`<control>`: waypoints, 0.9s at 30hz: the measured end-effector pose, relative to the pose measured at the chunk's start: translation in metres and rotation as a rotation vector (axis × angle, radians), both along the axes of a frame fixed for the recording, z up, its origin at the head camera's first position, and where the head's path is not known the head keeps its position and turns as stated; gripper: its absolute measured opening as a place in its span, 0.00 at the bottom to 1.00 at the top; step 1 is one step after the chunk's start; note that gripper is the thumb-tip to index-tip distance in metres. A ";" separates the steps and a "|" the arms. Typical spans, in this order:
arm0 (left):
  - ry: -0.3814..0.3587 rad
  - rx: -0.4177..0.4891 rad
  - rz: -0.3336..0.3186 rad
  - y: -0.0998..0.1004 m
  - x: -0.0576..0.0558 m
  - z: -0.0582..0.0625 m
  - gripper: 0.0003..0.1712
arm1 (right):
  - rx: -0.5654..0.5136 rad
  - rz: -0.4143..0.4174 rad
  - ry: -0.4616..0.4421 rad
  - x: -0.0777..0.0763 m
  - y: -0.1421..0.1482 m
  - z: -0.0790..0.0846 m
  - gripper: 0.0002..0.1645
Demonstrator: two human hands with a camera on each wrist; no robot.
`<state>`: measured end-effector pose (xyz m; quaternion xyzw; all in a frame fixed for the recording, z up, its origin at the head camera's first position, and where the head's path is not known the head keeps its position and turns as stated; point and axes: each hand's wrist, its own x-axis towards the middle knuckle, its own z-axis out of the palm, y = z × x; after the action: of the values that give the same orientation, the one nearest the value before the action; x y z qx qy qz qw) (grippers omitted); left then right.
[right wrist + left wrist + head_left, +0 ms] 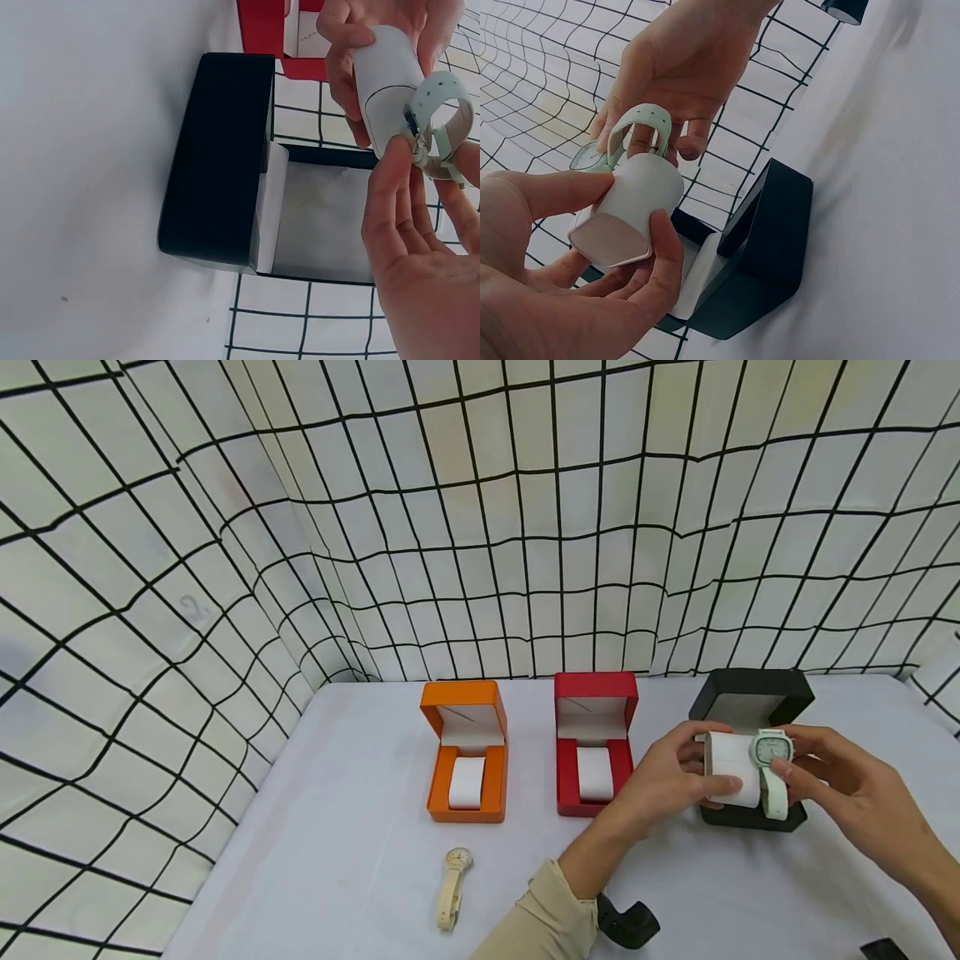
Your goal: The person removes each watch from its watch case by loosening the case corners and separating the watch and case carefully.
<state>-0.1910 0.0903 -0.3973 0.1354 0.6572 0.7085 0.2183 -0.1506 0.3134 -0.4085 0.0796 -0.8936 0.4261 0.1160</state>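
My left hand grips a white watch cushion between thumb and fingers, above the open black watch box. At the cushion's right end, my right hand pinches a pale green wristwatch, its round-cornered dial facing up toward the head camera. In the left wrist view the watch strap curves into a loop at the cushion's end. The right wrist view shows the strap loop with its metal buckle beside the cushion; whether the loop encircles its end is unclear.
An orange box and a red box stand open to the left, each with a white cushion inside. A cream wristwatch lies in front of the orange box. A black curved object is near my left sleeve. Black netting borders the table.
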 end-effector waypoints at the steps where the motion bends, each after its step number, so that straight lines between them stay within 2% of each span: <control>1: -0.001 0.006 -0.003 0.000 0.000 0.000 0.31 | 0.006 -0.015 -0.004 0.000 0.000 0.000 0.25; 8: 0.015 -0.001 0.007 0.000 0.000 0.001 0.32 | 0.037 -0.073 -0.019 0.000 0.002 0.000 0.24; 16: 0.011 -0.016 0.025 0.000 -0.001 0.000 0.32 | 0.003 -0.110 -0.065 0.001 0.007 0.000 0.22; 27: 0.013 -0.053 0.052 0.001 -0.001 -0.002 0.33 | -0.024 -0.081 -0.116 0.007 0.016 -0.004 0.22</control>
<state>-0.1920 0.0910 -0.3997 0.1172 0.6805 0.6954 0.1990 -0.1435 0.3298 -0.4127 0.0172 -0.8962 0.4356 0.0823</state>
